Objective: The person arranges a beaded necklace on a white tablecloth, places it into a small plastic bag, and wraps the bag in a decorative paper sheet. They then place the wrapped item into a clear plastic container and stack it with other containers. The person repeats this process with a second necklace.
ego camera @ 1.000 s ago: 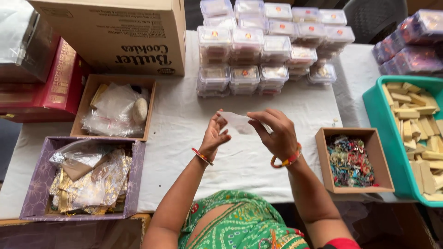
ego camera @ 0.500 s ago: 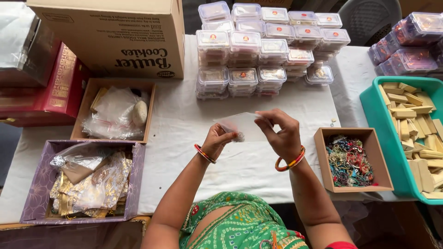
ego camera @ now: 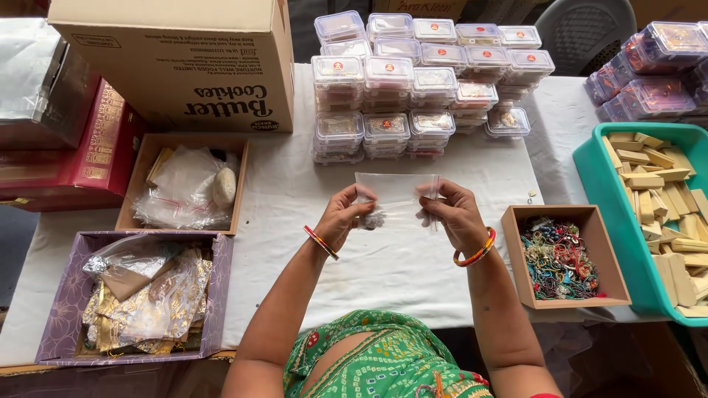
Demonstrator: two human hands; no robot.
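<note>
Head view, left hand (ego camera: 343,215), right hand (ego camera: 451,214) pinching clear pouch (ego camera: 397,193)

A small clear plastic pouch (ego camera: 396,193), thin and glossy, crinkles over a white matt cloth surface (ego camera: 383,258). Nearby sit stacked glossy transparent plastic containers (ego camera: 413,81), a matt brown cardboard carton (ego camera: 184,59) and a smooth teal plastic tub (ego camera: 601,191).

Both arms are bare up past the elbow, no sleeves showing at all. The left hand (ego camera: 344,215) has a thin red bangle with a bit of gold at the wrist, and the right hand (ego camera: 455,214) has chunkier orange and red bangles with some yellow. The garment (ego camera: 376,361) is bright green with small white dots, plus red trim near the bottom edge.
</note>
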